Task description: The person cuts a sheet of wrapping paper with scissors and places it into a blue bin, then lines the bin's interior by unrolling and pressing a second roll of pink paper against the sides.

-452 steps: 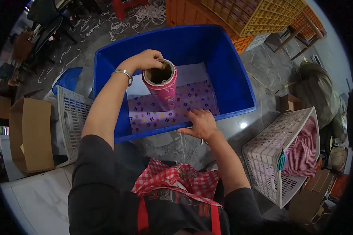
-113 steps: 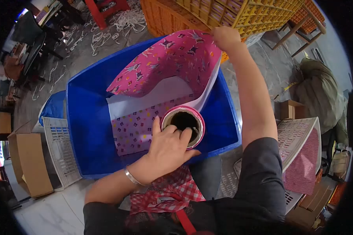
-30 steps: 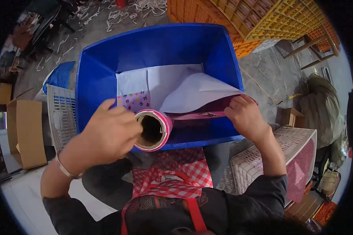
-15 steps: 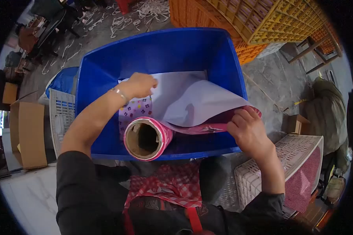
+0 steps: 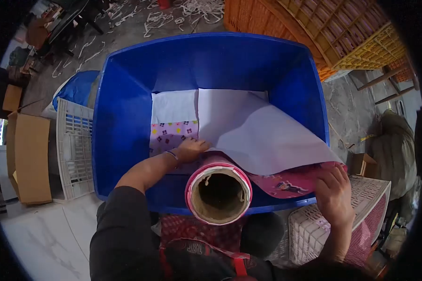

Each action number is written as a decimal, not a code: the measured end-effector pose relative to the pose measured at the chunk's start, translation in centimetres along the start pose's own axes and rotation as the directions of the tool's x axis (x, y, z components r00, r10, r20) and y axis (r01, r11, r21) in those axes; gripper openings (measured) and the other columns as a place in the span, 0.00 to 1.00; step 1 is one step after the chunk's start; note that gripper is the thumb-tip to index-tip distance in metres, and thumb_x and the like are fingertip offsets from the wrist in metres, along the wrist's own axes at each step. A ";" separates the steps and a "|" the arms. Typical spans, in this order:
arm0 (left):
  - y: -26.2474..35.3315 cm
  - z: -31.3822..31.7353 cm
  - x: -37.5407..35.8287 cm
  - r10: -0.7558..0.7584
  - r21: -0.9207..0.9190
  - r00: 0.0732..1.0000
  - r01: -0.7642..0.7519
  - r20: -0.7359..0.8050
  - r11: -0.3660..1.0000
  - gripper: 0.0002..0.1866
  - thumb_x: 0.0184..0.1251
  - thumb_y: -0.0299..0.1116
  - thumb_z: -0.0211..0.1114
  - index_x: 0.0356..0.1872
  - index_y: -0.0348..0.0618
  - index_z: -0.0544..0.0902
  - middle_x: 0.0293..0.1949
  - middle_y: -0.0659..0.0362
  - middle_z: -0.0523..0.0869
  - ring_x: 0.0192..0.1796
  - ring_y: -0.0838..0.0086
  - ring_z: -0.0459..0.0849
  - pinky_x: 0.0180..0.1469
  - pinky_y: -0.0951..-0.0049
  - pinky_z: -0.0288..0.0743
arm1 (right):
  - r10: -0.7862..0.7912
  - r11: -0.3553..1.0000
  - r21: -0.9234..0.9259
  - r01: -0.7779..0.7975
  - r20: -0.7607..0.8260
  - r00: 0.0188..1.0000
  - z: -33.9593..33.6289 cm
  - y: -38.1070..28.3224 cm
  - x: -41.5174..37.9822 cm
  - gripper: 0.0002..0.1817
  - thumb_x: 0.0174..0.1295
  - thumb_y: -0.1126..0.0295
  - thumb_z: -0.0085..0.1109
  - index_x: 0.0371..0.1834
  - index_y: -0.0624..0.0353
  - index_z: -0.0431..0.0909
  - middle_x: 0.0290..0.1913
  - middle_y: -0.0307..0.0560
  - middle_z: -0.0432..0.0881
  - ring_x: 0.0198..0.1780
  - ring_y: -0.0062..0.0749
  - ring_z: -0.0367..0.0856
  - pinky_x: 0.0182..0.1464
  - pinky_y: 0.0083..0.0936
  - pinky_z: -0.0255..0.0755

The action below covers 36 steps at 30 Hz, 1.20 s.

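A large sheet [image 5: 253, 124], white on its upturned side and pink with printed figures on the other, lies partly inside a blue plastic tub [image 5: 206, 51]. My right hand [image 5: 334, 191] pinches its folded-over corner at the tub's near right rim. My left hand [image 5: 192, 149] has its fingers pressed together on the sheet's left edge, just behind a pink roll [image 5: 218, 163]. The roll's hollow cardboard end faces me over the near rim. Left of the sheet, purple patterned material [image 5: 169, 135] and a white piece [image 5: 174, 105] lie in the tub.
White plastic baskets stand left [image 5: 72, 150] and right [image 5: 309, 229] of the tub; the right one holds striped pink material. An open cardboard box [image 5: 33, 159] is farther left. Orange and yellow crates [image 5: 365, 51] stack at back right. White strips [image 5: 201, 9] litter the floor.
My left hand has come down from the sheet's upper left toward the roll. My right hand has pulled the corner right and nearer, showing more pink print. The view has shifted.
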<state>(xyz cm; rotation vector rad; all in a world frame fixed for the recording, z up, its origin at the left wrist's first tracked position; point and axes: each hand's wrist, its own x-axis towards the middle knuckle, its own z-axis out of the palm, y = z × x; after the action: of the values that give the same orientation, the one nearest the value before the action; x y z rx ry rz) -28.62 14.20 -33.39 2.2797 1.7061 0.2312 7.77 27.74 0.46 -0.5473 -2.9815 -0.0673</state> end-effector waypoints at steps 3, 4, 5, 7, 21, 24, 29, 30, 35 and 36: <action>-0.8 1.2 0.5 0.004 -0.111 0.987 0.014 0.162 0.994 0.20 0.57 0.35 0.63 0.54 0.53 0.78 0.41 0.56 0.83 0.42 0.57 0.85 0.44 0.53 0.78 | 0.047 0.999 -0.026 -0.047 0.024 0.999 0.1 -1.1 -0.1 0.05 0.41 0.75 0.58 0.22 0.61 0.73 0.33 0.48 0.79 0.46 0.47 0.79 0.53 0.45 0.73; -1.1 0.8 0.9 0.018 -0.186 0.963 0.034 0.269 0.982 0.17 0.58 0.35 0.63 0.50 0.52 0.81 0.39 0.56 0.84 0.41 0.56 0.86 0.44 0.53 0.78 | 0.069 0.996 -0.058 -0.068 0.019 0.997 0.2 -1.2 -0.1 0.05 0.40 0.76 0.58 0.22 0.61 0.73 0.33 0.48 0.79 0.45 0.47 0.79 0.52 0.44 0.73; -1.8 0.6 1.0 0.024 -0.199 0.963 0.031 0.267 0.979 0.17 0.58 0.35 0.63 0.50 0.52 0.81 0.39 0.56 0.84 0.41 0.56 0.86 0.44 0.53 0.78 | 0.070 0.996 -0.062 -0.068 0.032 0.997 0.3 -1.4 0.0 0.05 0.40 0.76 0.58 0.22 0.61 0.73 0.33 0.48 0.79 0.45 0.47 0.79 0.52 0.44 0.73; -3.3 -0.7 1.6 -0.047 -0.212 0.976 0.093 0.213 0.973 0.12 0.62 0.38 0.60 0.44 0.46 0.83 0.37 0.54 0.85 0.43 0.59 0.84 0.44 0.60 0.78 | 0.111 0.990 -0.087 -0.107 0.037 0.993 0.3 -1.6 -0.1 0.05 0.40 0.77 0.58 0.22 0.61 0.73 0.33 0.48 0.79 0.43 0.46 0.79 0.51 0.43 0.74; -7.7 -30.8 4.7 -0.262 -0.116 0.861 0.235 -0.435 0.965 0.12 0.65 0.43 0.62 0.38 0.48 0.86 0.34 0.54 0.87 0.39 0.57 0.86 0.40 0.61 0.77 | 0.169 0.978 -0.125 -0.166 0.012 0.986 0.2 -2.6 -0.5 0.07 0.40 0.78 0.58 0.24 0.63 0.72 0.33 0.50 0.79 0.44 0.46 0.80 0.49 0.43 0.74; -6.7 -35.8 5.3 -0.250 0.069 0.723 0.380 -0.643 0.922 0.14 0.67 0.45 0.58 0.42 0.49 0.86 0.40 0.52 0.87 0.44 0.54 0.85 0.44 0.57 0.78 | 0.169 0.980 -0.110 -0.165 0.033 0.985 0.2 -2.5 -1.3 0.06 0.40 0.77 0.58 0.24 0.63 0.72 0.34 0.50 0.79 0.45 0.46 0.80 0.52 0.45 0.74; -7.1 -38.8 10.0 -0.219 0.122 0.563 0.505 -0.797 0.854 0.14 0.68 0.45 0.57 0.43 0.50 0.86 0.42 0.52 0.87 0.45 0.54 0.85 0.45 0.56 0.78 | 0.176 0.977 -0.123 -0.174 0.006 0.984 0.3 -2.2 -1.8 0.08 0.41 0.76 0.58 0.27 0.62 0.73 0.38 0.48 0.80 0.48 0.45 0.79 0.57 0.48 0.71; -7.5 -38.3 11.1 -0.216 0.120 0.540 0.519 -0.813 0.846 0.14 0.68 0.45 0.57 0.43 0.51 0.86 0.42 0.52 0.87 0.45 0.53 0.85 0.45 0.56 0.78 | 0.185 0.975 -0.125 -0.183 0.000 0.983 0.3 -2.2 -1.8 0.08 0.41 0.76 0.58 0.27 0.62 0.73 0.38 0.48 0.80 0.48 0.45 0.79 0.57 0.48 0.71; -9.3 -33.8 14.9 -0.237 0.068 0.476 0.539 -0.847 0.839 0.14 0.68 0.45 0.56 0.43 0.52 0.86 0.44 0.52 0.87 0.45 0.53 0.85 0.46 0.55 0.78 | 0.190 0.956 -0.230 -0.181 0.019 0.982 -0.1 -2.0 -1.8 0.10 0.41 0.74 0.59 0.30 0.60 0.75 0.40 0.47 0.80 0.52 0.45 0.78 0.61 0.50 0.69; -9.0 -33.0 15.2 -0.254 0.046 0.468 0.539 -0.846 0.841 0.14 0.68 0.44 0.56 0.43 0.52 0.86 0.44 0.52 0.87 0.45 0.53 0.85 0.47 0.55 0.78 | 0.198 0.954 -0.235 -0.188 0.018 0.980 -0.3 -2.0 -1.8 0.10 0.41 0.74 0.59 0.30 0.60 0.75 0.40 0.47 0.80 0.52 0.45 0.78 0.61 0.50 0.69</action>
<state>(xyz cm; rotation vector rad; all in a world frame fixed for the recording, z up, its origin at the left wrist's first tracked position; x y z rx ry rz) -42.10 35.34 -5.65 1.9366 2.8822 1.1520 8.72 25.24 0.46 -0.8739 -2.9602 -0.3964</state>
